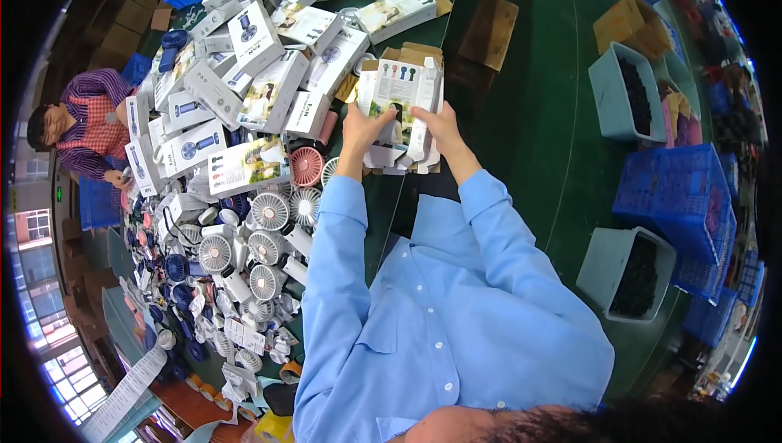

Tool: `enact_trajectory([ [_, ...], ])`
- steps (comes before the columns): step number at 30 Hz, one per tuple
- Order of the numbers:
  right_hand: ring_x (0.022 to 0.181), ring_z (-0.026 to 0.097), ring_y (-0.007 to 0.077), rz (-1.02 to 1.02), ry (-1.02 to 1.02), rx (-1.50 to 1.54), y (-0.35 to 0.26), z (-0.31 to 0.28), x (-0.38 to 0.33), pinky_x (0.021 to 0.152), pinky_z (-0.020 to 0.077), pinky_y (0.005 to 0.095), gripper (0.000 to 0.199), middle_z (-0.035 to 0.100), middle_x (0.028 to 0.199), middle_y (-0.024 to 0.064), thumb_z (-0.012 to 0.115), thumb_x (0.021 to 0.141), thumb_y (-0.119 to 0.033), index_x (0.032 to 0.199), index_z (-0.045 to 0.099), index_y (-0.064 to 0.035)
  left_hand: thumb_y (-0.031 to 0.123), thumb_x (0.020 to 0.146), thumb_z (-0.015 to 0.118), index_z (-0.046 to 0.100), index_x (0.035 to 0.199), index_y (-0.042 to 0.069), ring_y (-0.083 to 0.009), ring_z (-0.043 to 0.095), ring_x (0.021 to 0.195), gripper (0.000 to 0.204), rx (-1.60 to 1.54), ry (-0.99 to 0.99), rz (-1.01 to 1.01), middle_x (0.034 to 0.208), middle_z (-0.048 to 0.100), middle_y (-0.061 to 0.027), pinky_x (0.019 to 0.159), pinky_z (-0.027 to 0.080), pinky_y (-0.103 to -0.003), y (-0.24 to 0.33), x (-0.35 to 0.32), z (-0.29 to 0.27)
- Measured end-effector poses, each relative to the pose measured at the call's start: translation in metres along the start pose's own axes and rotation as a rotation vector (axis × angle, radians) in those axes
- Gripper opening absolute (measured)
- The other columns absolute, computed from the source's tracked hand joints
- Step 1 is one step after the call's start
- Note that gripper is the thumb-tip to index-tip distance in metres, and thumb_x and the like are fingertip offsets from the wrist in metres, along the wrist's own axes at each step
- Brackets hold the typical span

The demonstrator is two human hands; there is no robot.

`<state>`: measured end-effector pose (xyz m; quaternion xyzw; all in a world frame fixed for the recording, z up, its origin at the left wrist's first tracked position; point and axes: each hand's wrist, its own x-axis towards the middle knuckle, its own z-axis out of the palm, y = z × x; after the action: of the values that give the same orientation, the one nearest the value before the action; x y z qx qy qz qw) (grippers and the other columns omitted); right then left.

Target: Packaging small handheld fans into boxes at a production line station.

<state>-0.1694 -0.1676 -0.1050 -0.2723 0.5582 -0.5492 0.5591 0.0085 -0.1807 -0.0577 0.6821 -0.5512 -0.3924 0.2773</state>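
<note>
I see both hands up at a printed carton (pixel 401 89), which I take as my landmark: it stands upright at the far edge of a stack of flat cartons (pixel 399 158) on the green surface (pixel 538 117). My left hand (pixel 362 127) grips the carton's lower left side, fingers wrapped on the panel, and my right hand (pixel 437 123) clasps its lower right side, so the carton is pinched between the two and held open-faced toward me, probably so its flaps can be squared up. The flat stack directly under the carton sits where either hand can draw from it without a reach. Left of the carton lies a heap of small white fans (pixel 261 239), with one pink fan (pixel 307 165) nearest to it, close enough to be picked for boxing, I judge. Beyond and left of the carton, finished grey boxes (pixel 252 68) are piled loosely across the surface. Further left of the carton, past the boxes, another person in a striped shirt (pixel 94 129) works at the same heap; those hands are not mine. Right of the carton and well apart, on the floor, stand two grey bins (pixel 627 93) of dark parts and a blue crate (pixel 676 190).
</note>
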Motion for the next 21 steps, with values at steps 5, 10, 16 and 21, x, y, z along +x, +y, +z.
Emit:
enact_trajectory([
  [5, 0.089, 0.063, 0.0218, 0.048, -0.037, 0.041, 0.003, 0.0, 0.003, 0.078, 0.0505, 0.0339, 0.045, 0.063, 0.103, 0.0146, 0.074, 0.069, -0.003, 0.109, 0.053, 0.0038, 0.041, 0.062, 0.08, 0.045, 0.117, -0.008, -0.0342, 0.058, 0.104, 0.082, 0.164, 0.091, 0.081, 0.116, 0.055, -0.0257, 0.087, 0.046, -0.037, -0.009, 0.005, 0.006],
  [10, 0.09, 0.062, 0.021, -0.037, -0.195, 0.104, -0.017, -0.007, -0.014, 0.08, 0.0501, 0.0339, 0.042, 0.063, 0.103, 0.0125, 0.069, 0.073, 0.0, 0.112, 0.053, 0.0021, 0.045, 0.062, 0.08, 0.038, 0.119, -0.013, -0.0296, 0.059, 0.101, 0.091, -0.08, -0.114, 0.023, 0.112, 0.057, -0.0254, 0.085, 0.047, -0.034, 0.002, -0.002, -0.011],
  [16, 0.1, 0.058, 0.0204, 0.012, -0.392, 0.06, -0.061, -0.019, -0.086, 0.087, 0.0472, 0.0338, 0.049, 0.059, 0.111, 0.0114, 0.068, 0.075, -0.002, 0.12, 0.048, 0.0015, 0.042, 0.063, 0.08, 0.036, 0.119, -0.009, -0.0283, 0.061, 0.097, 0.088, -0.201, -0.131, 0.113, 0.107, 0.06, -0.0233, 0.083, 0.049, -0.034, 0.03, -0.046, -0.031],
  [21, 0.103, 0.057, 0.0211, 0.114, -0.322, 0.13, -0.046, -0.057, -0.145, 0.092, 0.0447, 0.0341, 0.058, 0.058, 0.114, 0.0117, 0.074, 0.072, -0.011, 0.122, 0.047, 0.0016, 0.028, 0.07, 0.076, 0.028, 0.129, -0.006, -0.0314, 0.06, 0.102, 0.083, -0.271, -0.209, 0.124, 0.111, 0.058, -0.0235, 0.089, 0.046, -0.037, 0.047, -0.128, -0.027],
])
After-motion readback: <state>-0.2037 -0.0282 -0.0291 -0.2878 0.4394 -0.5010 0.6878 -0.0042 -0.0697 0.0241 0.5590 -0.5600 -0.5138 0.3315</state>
